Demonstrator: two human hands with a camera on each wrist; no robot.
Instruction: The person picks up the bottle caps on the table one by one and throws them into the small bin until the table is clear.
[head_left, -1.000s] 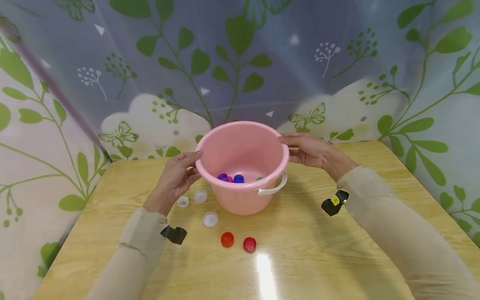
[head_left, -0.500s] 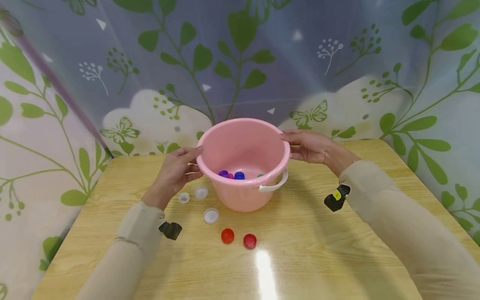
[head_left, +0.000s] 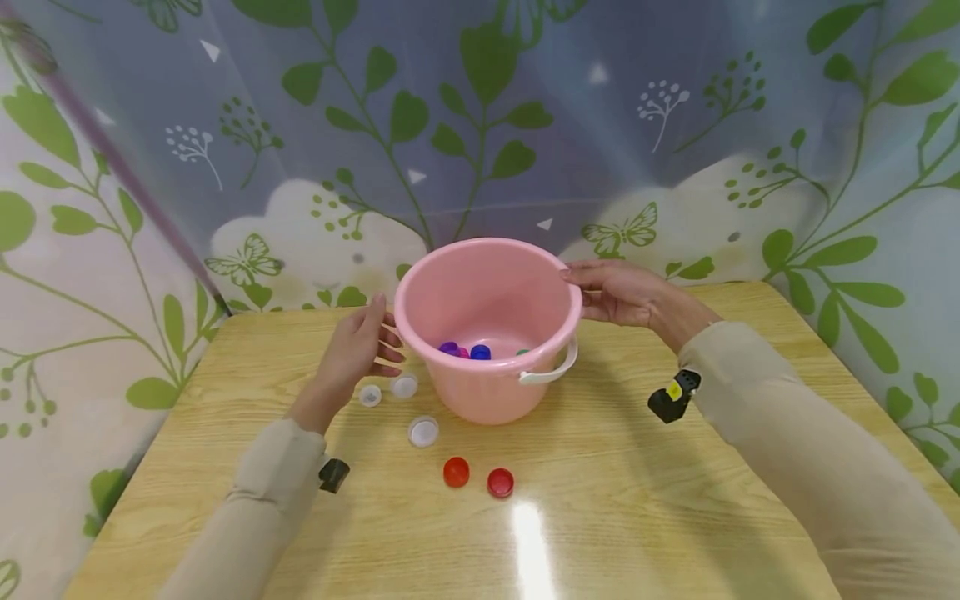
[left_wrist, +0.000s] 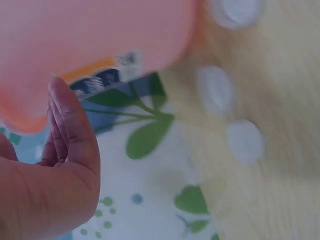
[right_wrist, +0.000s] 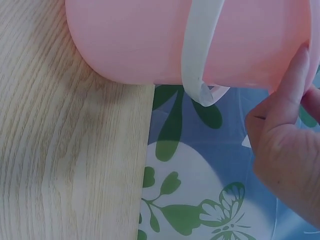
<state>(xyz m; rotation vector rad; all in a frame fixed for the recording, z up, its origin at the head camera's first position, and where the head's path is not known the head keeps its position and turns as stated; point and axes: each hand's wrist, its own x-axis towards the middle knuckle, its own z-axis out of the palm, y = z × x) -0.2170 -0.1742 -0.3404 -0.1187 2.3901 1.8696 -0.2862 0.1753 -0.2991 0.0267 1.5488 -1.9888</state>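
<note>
A pink bucket [head_left: 486, 396] with a white handle [head_left: 547, 377] stands upright on the table, several purple, pink, blue and green bottle caps [head_left: 480, 352] visible on its bottom. My right hand [head_left: 621, 293] grips the bucket's rim on the right, thumb over the edge and fingers outside below it. Beside the left wall my left hand [head_left: 354, 346] holds nothing, its thumb raised and its fingers extended near the bucket. The left wrist view shows those fingers [left_wrist: 75, 125] close to a label on the wall; whether they touch it I cannot tell.
Three white caps [head_left: 423, 432] lie on the wooden table [head_left: 600, 517] left of the bucket. In front of it are an orange-red cap [head_left: 456, 472] and a red cap [head_left: 500, 482]. A leaf-patterned curtain [head_left: 495, 192] hangs directly behind the table.
My left hand has let go of the bucket's rim and moved slightly left, its thumb lifting and fingers spreading. My right hand keeps its grip, and the bucket stays in place.
</note>
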